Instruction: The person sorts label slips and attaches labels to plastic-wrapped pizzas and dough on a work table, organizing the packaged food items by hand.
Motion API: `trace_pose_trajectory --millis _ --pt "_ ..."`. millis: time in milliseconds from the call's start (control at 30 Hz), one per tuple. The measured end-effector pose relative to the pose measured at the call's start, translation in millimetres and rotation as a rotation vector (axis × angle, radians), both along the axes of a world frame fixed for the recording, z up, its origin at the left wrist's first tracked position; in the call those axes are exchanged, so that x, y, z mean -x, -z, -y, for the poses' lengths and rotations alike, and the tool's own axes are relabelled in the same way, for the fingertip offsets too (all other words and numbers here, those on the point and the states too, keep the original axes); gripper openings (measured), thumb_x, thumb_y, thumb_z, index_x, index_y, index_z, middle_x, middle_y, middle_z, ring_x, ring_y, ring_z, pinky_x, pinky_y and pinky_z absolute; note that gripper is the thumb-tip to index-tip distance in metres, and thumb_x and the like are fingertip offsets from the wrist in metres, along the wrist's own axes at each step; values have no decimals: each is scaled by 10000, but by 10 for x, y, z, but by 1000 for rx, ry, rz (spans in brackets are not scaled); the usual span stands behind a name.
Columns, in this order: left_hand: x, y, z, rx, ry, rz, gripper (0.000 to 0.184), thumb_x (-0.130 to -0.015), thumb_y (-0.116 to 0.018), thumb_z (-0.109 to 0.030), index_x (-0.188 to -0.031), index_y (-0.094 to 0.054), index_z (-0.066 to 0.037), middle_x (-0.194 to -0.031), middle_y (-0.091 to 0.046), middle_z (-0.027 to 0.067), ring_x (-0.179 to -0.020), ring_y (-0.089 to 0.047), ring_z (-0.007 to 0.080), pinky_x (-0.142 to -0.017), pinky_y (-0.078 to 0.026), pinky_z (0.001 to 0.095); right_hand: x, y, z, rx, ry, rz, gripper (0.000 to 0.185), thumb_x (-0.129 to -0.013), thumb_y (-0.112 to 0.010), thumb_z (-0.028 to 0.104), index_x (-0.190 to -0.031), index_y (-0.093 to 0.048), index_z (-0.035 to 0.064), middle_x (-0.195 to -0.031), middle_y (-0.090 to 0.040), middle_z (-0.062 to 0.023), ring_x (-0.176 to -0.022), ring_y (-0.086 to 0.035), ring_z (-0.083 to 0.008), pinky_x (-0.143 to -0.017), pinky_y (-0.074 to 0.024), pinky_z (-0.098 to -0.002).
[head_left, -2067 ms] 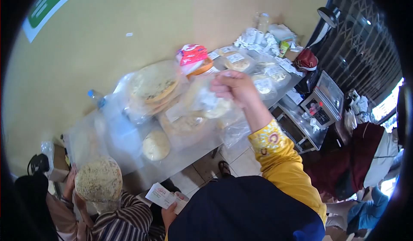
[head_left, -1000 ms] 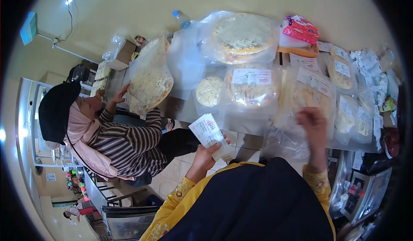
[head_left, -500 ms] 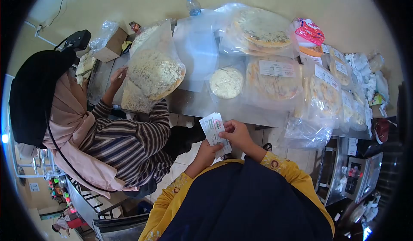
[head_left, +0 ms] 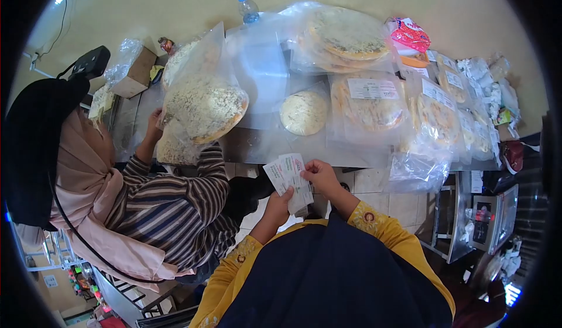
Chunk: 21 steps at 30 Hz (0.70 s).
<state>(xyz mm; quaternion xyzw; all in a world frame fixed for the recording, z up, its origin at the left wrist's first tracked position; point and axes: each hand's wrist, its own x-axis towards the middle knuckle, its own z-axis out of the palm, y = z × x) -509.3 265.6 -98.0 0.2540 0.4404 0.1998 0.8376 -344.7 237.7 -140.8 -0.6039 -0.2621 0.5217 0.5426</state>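
In front of my body, several white printed labels (head_left: 285, 173) with green and red print are fanned out. My left hand (head_left: 277, 206) is closed on their lower part, thumb on top. At their upper right edge, my right hand (head_left: 322, 177) has its fingers pinched on a label. Just beyond, on the metal table, lies a small round pizza (head_left: 304, 113) in a clear bag. Right of it is a larger bagged pizza (head_left: 369, 108) bearing a white label (head_left: 372, 88).
A co-worker in a striped top (head_left: 170, 184) on the left handles a large bagged pizza (head_left: 205, 111). Stacked bagged pizzas (head_left: 348, 32) lie at the back, near a water bottle (head_left: 248, 10). More labelled packs (head_left: 436, 117) are at the right, and a cardboard box (head_left: 134, 73) at the left.
The labels have spread into a wider fan in my left hand. My right hand has shifted slightly up to their edge. The view has turned a little, and the co-worker's bagged pizza sits slightly lower.
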Motion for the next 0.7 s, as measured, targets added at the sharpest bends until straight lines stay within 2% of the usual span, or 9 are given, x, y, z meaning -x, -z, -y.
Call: trace_pose_trajectory --millis 67,167,267,367,433,567,700 --pt "-23 -13 -26 13 -48 22 329 -905 -435 -118 -1194 -413 39 -1132 -531 153 -1007 -550 300 -882 -438 398 -95 160 -121 -16 115 -94 110 -765 -622 24 -845 -549 9 -758 -594 -47 -649 -548 -97 -590 -457 -232" --pt "8 -28 -63 0 -87 27 327 -908 -409 -96 -1201 -388 47 -1131 -527 167 -1009 -550 331 -892 -436 426 -219 17 -360 -12 324 -467 111 -779 -600 13 -869 -536 13 -776 -589 -52 -656 -551 -109 -589 -457 -240" --pt "34 -41 -81 -33 -138 -30 305 -901 -400 -74 -1178 -399 55 -1095 -541 187 -993 -560 337 -880 -444 428 -247 116 -579 -5 421 -447 110 -747 -642 68 -808 -577 4 -721 -594 -40 -637 -543 -98 -569 -429 -228" --pt "58 0 -97 -50 -203 -69 273 -893 -408 -63 -1134 -441 61 -1029 -571 200 -951 -580 319 -849 -461 405 -218 55 -712 83 361 -269 107 -746 -645 64 -813 -585 7 -726 -597 -44 -640 -539 -94 -567 -424 -226" --pt "73 27 -113 -59 -237 -66 272 -890 -409 -58 -1131 -440 64 -1014 -578 199 -933 -585 315 -852 -458 403 -130 14 -759 1 319 -249 104 -746 -647 64 -813 -589 9 -728 -597 -41 -633 -533 -89 -557 -418 -223" --pt "148 174 -100 -67 -276 -85 291 -886 -427 -63 -1151 -429 59 -1071 -556 179 -955 -574 305 -856 -453 402 -31 -215 -630 -121 201 -259 115 -743 -652 69 -821 -590 13 -725 -596 -30 -624 -523 -81 -547 -409 -220" --pt "198 449 -33 -27 -290 -92 328 -881 -453 -86 -1179 -418 45 -1122 -536 159 -972 -570 299 -872 -442 411 -15 -329 -232 -13 5 -256 131 -769 -636 71 -857 -551 25 -738 -581 -25 -637 -535 -89 -581 -433 -222"
